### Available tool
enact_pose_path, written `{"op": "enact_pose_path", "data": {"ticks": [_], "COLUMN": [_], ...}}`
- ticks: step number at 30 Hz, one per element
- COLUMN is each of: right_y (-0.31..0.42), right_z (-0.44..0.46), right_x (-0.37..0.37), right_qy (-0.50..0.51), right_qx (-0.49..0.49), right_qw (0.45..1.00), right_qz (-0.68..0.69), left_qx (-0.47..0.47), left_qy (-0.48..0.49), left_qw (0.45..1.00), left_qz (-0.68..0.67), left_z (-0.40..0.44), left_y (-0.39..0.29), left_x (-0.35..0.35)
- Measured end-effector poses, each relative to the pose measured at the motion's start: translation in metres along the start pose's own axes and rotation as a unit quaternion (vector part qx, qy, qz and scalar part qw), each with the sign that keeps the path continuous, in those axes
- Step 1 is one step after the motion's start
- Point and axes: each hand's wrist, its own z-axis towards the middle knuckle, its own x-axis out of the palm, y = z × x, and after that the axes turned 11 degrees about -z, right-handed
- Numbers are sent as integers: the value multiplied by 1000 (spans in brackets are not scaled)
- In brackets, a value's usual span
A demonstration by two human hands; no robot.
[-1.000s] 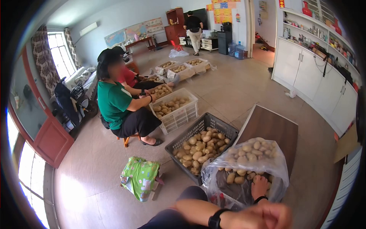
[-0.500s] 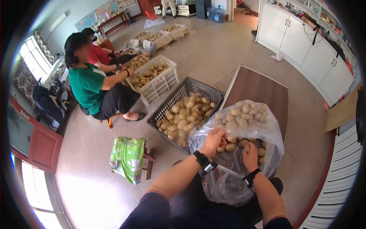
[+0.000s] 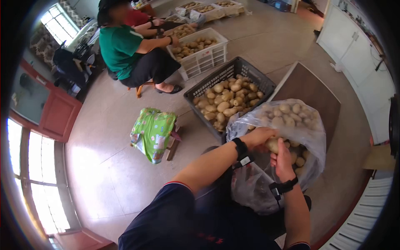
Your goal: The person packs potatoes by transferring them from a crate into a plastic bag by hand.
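My left hand (image 3: 260,138) and my right hand (image 3: 283,161) meet over the mouth of a clear plastic bag (image 3: 318,166), both closed around one potato (image 3: 273,145). Brown potatoes (image 3: 288,121) lie inside the bag, some seen through the film and others bare near my right fingers. Under the bag is a dark brown board (image 3: 310,89) with a pale edge. Just beyond my left hand stands a black crate (image 3: 200,110) heaped with potatoes.
A green patterned bag (image 3: 154,131) rests on a small stool at left. A person in green (image 3: 121,50) sits by a white crate (image 3: 204,62) of potatoes, with another person in red behind. White cabinets (image 3: 354,46) line the right.
My left hand has come into the bag's mouth beside my right hand. Both hands have lifted a potato between them. The view has tilted down.
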Motion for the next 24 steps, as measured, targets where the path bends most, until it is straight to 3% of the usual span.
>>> {"op": "enact_pose_path", "data": {"ticks": [3, 5, 6, 8, 9, 11, 13, 14, 15, 16, 17, 19, 22, 24], "right_y": [1, -11, -17, -32, -42, -78, -79, -85, -89, -89, -87, -83, -86, -91], "right_z": [8, 23, 31, 37, 39, 57, 41, 40, 38, 33, 28, 24, 29, 29], "right_x": [10, 10, 11, 7, 2, -10, -18, -27, -35, -45, -53, -71, -96, -107], "right_qy": [-45, -82, -105, -149, -165, -183, -185, -234, -277, -301, -302, -403, -412, -403], "right_qx": [-27, -149, -171, -210, -230, -266, -207, -229, -250, -259, -265, -273, -260, -157], "right_qw": [998, 984, 976, 948, 925, 895, 915, 872, 820, 797, 795, 685, 663, 692], "right_qz": [-16, -59, -87, -186, -253, -306, -292, -364, -433, -455, -454, -542, -568, -578], "left_qx": [-51, -22, 37, 37, -27, -24, -19, -23, 5, 37, 42, 80, 153, 165], "left_qy": [77, 76, 85, 76, 48, -5, 4, 9, -63, -135, -133, -189, -215, -251], "left_qw": [995, 996, 995, 996, 994, 987, 972, 972, 966, 954, 955, 918, 868, 844], "left_qz": [-34, -43, 39, 9, -92, -162, -235, -233, -250, -264, -263, -340, -422, -445], "left_z": [3, 8, 7, 12, 20, 26, 33, 37, 39, 41, 43, 51, 59, 61], "left_y": [-1, 0, -3, 0, 2, 0, -4, -3, -3, -2, -3, -2, 5, 10], "left_x": [1, -8, -14, -23, -28, -41, -62, -69, -76, -83, -91, -111, -136, -149]}}
